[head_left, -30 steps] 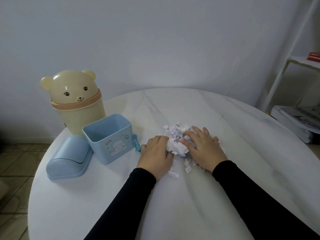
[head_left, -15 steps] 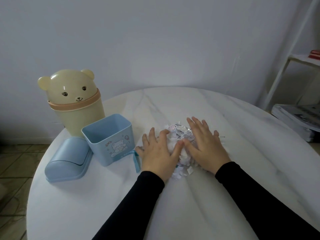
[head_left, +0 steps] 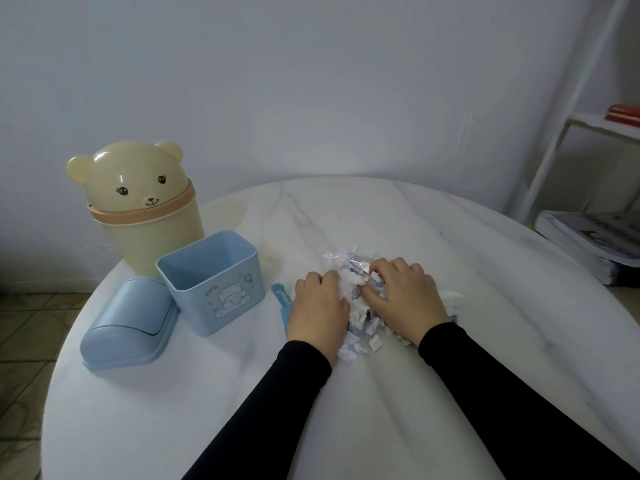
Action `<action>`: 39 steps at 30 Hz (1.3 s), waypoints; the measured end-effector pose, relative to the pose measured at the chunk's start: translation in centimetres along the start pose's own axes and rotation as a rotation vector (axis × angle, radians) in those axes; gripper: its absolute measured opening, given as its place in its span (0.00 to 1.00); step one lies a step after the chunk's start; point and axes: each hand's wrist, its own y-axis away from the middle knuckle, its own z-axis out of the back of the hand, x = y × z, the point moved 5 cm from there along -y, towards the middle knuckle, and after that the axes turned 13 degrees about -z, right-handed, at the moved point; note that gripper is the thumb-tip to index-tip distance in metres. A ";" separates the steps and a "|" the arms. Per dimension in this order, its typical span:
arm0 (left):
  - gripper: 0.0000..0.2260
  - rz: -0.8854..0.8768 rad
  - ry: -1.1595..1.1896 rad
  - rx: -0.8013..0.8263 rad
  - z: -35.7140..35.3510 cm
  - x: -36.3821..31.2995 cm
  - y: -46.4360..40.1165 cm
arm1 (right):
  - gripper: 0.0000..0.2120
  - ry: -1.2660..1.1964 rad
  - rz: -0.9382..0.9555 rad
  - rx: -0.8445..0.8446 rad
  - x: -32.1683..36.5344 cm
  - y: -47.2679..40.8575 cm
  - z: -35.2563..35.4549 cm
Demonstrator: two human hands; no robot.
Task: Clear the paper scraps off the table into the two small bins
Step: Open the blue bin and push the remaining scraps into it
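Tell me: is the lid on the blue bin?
No, the blue bin stands open, and its lid lies on the table beside it, to its left in the picture.

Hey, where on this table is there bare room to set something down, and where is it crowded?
Bare: the table behind the paper scraps, the right side, and the near edge left of the sleeves. Crowded: the left, with bear bin, blue bin and lid, and the middle, where left hand and right hand gather scraps.

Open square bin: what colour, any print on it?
Light blue bin, with a white cartoon bear printed on its front side; the head view shows it.
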 end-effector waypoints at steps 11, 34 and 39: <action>0.18 0.036 0.357 -0.248 3.0 0.8 0.4 | 0.10 -0.250 -0.093 -0.090 -0.2 -0.1 2.2; 0.12 -0.059 0.409 -0.335 16.7 9.7 -0.3 | 0.07 -0.252 0.137 -0.267 9.6 -1.1 7.5; 0.12 0.009 0.419 -0.252 14.6 10.8 0.4 | 0.07 -0.288 0.156 -0.270 10.4 -0.7 7.6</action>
